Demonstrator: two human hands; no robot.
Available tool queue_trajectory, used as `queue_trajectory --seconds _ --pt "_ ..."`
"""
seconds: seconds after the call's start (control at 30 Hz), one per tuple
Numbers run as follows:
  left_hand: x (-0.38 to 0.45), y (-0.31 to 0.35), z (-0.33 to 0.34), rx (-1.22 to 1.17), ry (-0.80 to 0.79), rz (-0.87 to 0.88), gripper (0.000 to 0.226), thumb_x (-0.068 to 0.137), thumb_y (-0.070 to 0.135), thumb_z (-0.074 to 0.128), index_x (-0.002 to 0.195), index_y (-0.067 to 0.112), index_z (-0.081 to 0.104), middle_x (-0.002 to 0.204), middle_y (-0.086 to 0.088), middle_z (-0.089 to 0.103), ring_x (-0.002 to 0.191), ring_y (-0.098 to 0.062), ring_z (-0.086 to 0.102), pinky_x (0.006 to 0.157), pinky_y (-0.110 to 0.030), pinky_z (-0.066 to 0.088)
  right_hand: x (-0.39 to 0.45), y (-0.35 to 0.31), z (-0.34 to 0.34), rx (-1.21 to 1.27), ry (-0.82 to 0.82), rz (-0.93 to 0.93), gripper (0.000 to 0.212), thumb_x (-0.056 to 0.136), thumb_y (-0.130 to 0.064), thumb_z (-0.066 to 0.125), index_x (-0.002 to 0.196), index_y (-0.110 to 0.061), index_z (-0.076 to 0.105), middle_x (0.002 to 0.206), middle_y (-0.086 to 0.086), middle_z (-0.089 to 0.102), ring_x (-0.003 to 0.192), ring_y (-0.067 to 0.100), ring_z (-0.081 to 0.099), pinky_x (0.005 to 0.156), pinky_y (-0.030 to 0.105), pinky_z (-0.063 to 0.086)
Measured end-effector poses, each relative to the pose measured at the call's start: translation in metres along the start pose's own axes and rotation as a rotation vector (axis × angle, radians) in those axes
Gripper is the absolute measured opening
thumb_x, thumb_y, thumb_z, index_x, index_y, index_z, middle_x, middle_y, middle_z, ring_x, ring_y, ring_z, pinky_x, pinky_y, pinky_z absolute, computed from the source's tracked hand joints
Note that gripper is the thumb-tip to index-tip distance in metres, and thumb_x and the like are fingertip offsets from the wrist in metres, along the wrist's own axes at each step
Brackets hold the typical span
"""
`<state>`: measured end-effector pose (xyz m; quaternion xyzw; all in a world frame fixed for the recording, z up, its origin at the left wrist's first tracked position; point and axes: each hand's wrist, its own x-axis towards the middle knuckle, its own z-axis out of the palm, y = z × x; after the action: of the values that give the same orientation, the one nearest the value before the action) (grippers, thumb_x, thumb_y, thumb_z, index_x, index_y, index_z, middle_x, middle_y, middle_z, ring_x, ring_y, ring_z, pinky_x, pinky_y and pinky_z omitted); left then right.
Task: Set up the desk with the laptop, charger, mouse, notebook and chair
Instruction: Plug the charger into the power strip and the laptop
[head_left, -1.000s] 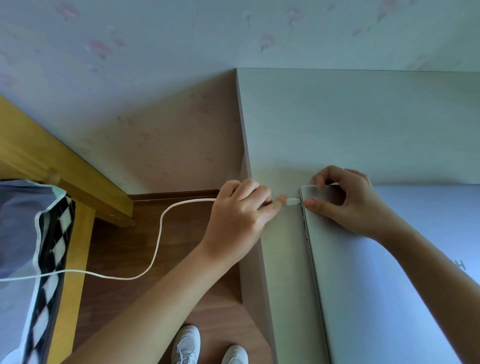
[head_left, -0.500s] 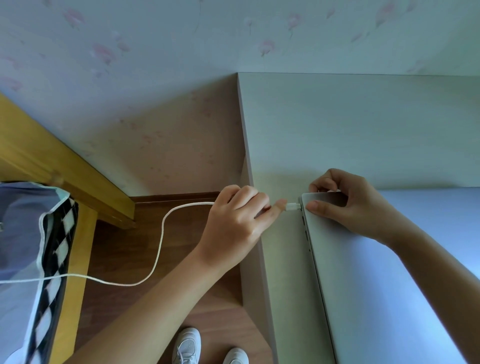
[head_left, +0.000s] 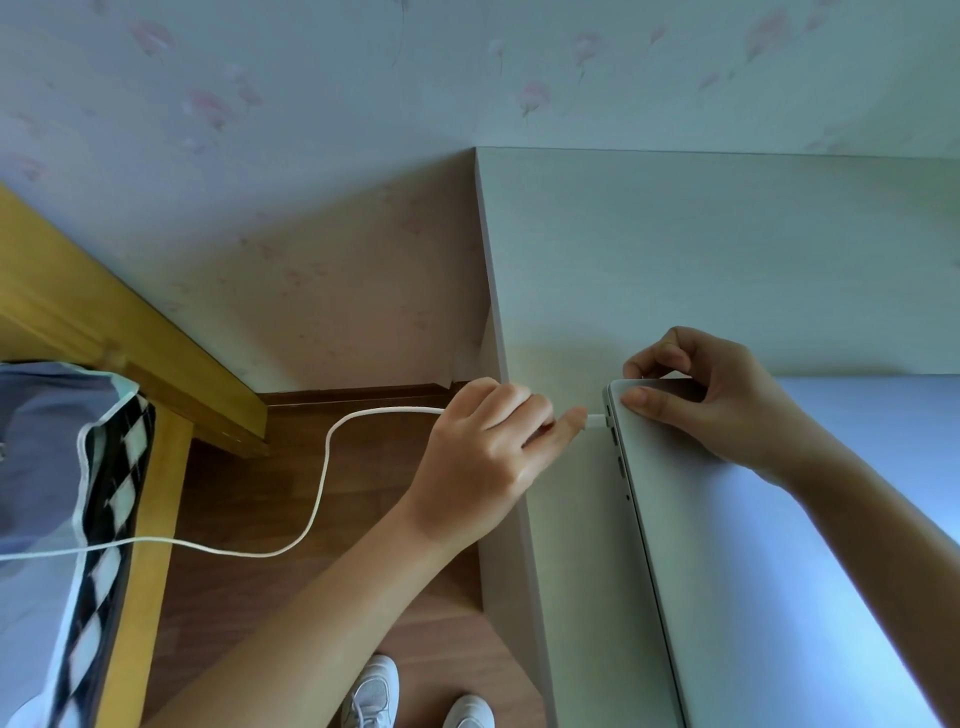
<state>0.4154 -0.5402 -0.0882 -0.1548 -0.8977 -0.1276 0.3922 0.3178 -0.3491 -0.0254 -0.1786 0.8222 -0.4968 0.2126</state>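
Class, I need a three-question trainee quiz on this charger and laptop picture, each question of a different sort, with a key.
1. True or false: the laptop lid is closed.
2. Which hand holds the white charger plug? A left hand B right hand
3. Fill in: the white cable hangs over the wooden ____ beside the desk.

Key: 1 true; 2 A; 3 floor.

Home bedroom, floral wallpaper (head_left: 363, 104), bed frame (head_left: 130, 332)
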Motion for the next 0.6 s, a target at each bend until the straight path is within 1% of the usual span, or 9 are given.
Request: queue_trajectory --seconds 0.1,0.2,0.33,0.47,0.6 --pt "0.0030 0.0022 0.0002 -0.004 0.013 -0.038 0.019 0.093 0.005 0.061 0.095 0.015 0.077 0.065 0.000 0.060 0.069 -0.020 0.050 0.064 -0.034 0.045 -0.0006 -0.0012 0.0016 -0.012 -0.001 0.012 0.043 0.078 -0.004 0.072 0.068 -0.019 0.032 0.090 0.014 0.066 0.076 0.017 0.054 0.071 0.035 0.041" --pt "0.0021 -0.0024 -0.0025 0.011 0.042 -0.072 0.020 0.094 0.005 0.059 0.095 0.014 0.077 0.065 0.000 0.060 0.069 -0.021 0.050 0.064 -0.035 0.046 -0.0013 -0.0028 0.0015 -0.006 -0.002 0.024 0.044 0.078 -0.004 0.071 0.068 -0.019 0.032 0.088 0.009 0.065 0.072 0.016 0.052 0.068 0.034 0.040" --pt "-0.0004 -0.0038 -0.0057 0.016 0.059 -0.056 0.023 0.095 0.004 0.057 0.093 0.014 0.078 0.064 0.000 0.061 0.070 -0.020 0.049 0.065 -0.035 0.046 -0.0023 -0.0046 0.0015 -0.007 0.007 0.034 0.044 0.078 -0.004 0.071 0.068 -0.018 0.031 0.088 0.005 0.065 0.069 0.015 0.054 0.065 0.026 0.041" --pt "0.0006 0.0020 -0.0025 0.004 0.058 -0.016 0.021 0.092 0.002 0.061 0.096 0.015 0.077 0.065 0.001 0.061 0.072 -0.019 0.047 0.066 -0.033 0.046 -0.0035 -0.0074 0.0017 0.003 0.010 0.033 0.044 0.077 -0.003 0.071 0.067 -0.018 0.031 0.088 0.005 0.065 0.071 0.015 0.055 0.070 0.031 0.042" --pt "-0.0012 0.0021 -0.0059 -0.008 0.086 -0.045 0.017 0.093 0.006 0.063 0.095 0.014 0.078 0.065 0.000 0.062 0.072 -0.019 0.047 0.067 -0.034 0.047 -0.0049 -0.0105 -0.0004 0.039 0.012 0.038 0.044 0.077 -0.002 0.071 0.067 -0.018 0.031 0.087 0.004 0.064 0.072 0.016 0.054 0.071 0.033 0.041"
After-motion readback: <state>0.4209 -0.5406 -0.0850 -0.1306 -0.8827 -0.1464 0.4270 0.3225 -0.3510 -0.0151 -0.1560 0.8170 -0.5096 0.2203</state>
